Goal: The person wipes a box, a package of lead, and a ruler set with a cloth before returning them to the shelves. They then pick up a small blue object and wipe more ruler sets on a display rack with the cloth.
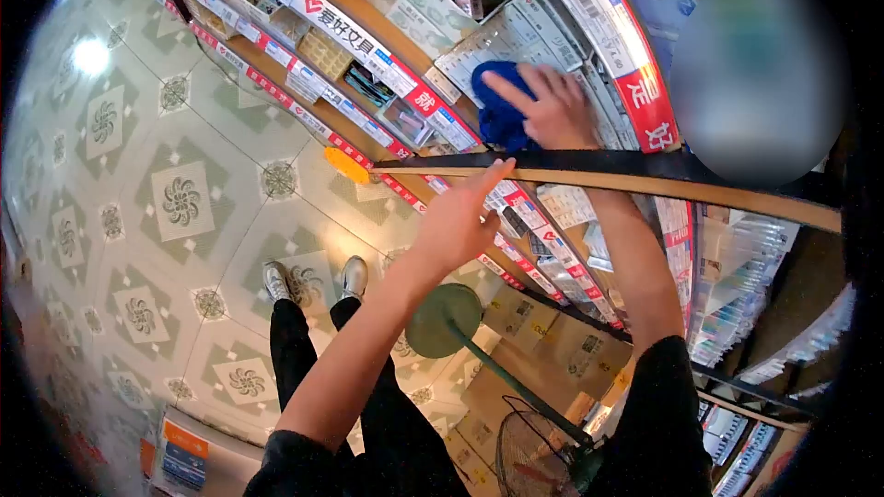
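A dark blue cloth lies bunched against small white boxes on the shelf. My right hand presses on this cloth, its index finger stretched out across it and the other fingers bent over it. Part of the cloth is hidden by the hand. Lower down, my left hand rests its extended index finger on the edge of a black-and-wood shelf divider. Its thumb stands apart and it holds nothing; the remaining fingers are partly hidden.
Shelf edges carry red and white price strips. A green round-based fan stand is by my legs, near cardboard boxes. An orange tag sticks out at the divider's end. Patterned floor tiles lie left.
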Tool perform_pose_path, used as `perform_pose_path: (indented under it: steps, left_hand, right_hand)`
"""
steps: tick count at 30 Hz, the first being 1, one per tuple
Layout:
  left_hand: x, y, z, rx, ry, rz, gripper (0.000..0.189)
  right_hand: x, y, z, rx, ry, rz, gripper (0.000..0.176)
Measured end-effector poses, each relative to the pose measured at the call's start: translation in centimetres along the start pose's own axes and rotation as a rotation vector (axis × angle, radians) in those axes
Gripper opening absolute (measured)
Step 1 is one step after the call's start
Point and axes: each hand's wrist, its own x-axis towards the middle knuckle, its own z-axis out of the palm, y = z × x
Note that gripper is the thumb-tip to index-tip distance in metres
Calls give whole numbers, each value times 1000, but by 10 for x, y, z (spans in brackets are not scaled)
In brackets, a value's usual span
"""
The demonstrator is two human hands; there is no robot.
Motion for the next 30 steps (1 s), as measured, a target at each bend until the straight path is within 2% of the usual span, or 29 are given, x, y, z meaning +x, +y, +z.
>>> perform_pose_path:
  steps: [1, 2, 4, 5, 6, 7, 9, 10, 11, 12, 15, 17, 18, 19, 20, 21, 22, 23, 24, 25, 26, 27, 28, 29, 30]
  left_hand:
    - [-1, -2, 3, -12, 42, 43, 69]
    - [-1, -5, 7, -21, 88, 83, 69]
    - [1, -10, 10, 33, 187, 198, 65]
    - [1, -10, 8, -9, 128, 139, 62]
    - [1, -10, 4, -49, 70, 85, 59]
    - [5, -15, 4, -131, 57, 45, 53]
    - [16, -26, 4, -230, 86, -41, 48]
    - [23, -30, 3, -249, 125, -83, 47]
    - [29, -23, -6, -269, 161, -124, 47]
    - [38, -12, -12, -266, 206, -178, 49]
    - [84, -19, 11, -770, 445, -222, 57]
    - [103, -9, 1, -919, 393, -418, 68]
    - [116, -18, 8, -796, 493, -422, 75]
    - [117, -7, -3, -749, 450, -480, 81]
    - [116, 4, -5, -663, 515, -478, 84]
    - [118, 12, -2, -577, 576, -476, 88]
    - [123, 16, 2, -484, 631, -548, 90]
    - [131, 19, 9, -400, 686, -623, 93]
    - [139, 22, 14, -433, 822, -693, 85]
    - [139, 17, 16, -436, 864, -665, 81]
    - [139, 15, 21, -438, 890, -633, 78]
    - [139, 9, 23, -431, 915, -593, 75]
    - [133, -4, 26, -424, 907, -473, 67]
    - [121, -10, 22, -399, 881, -403, 64]
    - [106, -13, 14, -508, 859, -385, 64]
  right_hand:
    - [5, 3, -8, -6, -8, 58, 75]
    - [14, 3, -15, 34, 99, 146, 83]
    - [34, 3, -13, 60, 257, 282, 82]
    - [42, -2, -11, 71, 320, 342, 81]
    - [40, -5, 0, -61, 357, 319, 80]
    - [35, -12, 3, -126, 257, 316, 79]
    - [24, -5, 11, -108, 208, 44, 75]
    - [19, 1, 12, -69, 148, -113, 72]
    - [22, 2, -2, -12, 45, -188, 71]
    - [25, 0, -6, 54, 15, -139, 70]
    - [25, -7, -25, 310, -24, 47, 75]
    - [9, 0, -26, 362, 207, 78, 78]
    - [-1, -2, -36, 360, 202, 205, 68]
    - [-18, -5, -32, 220, 186, 293, 52]
    - [-33, -12, -39, 280, 185, 422, 44]
    - [-48, -18, -46, 339, 189, 552, 36]
    - [-77, -21, -35, 325, 209, 577, 37]
    - [-88, -45, -38, 378, 322, 642, 37]
    - [-106, -72, -36, 422, 328, 854, 34]
    - [-123, -98, -34, 471, 341, 1065, 31]
    - [-122, -136, -43, 479, 484, 967, 27]
    - [-124, -178, -54, 705, 499, 1063, 23]
    - [-120, -219, -73, 832, 356, 1214, 20]
    - [-121, -251, -84, 949, 302, 1179, 17]
    - [-123, -283, -95, 1064, 244, 1146, 15]
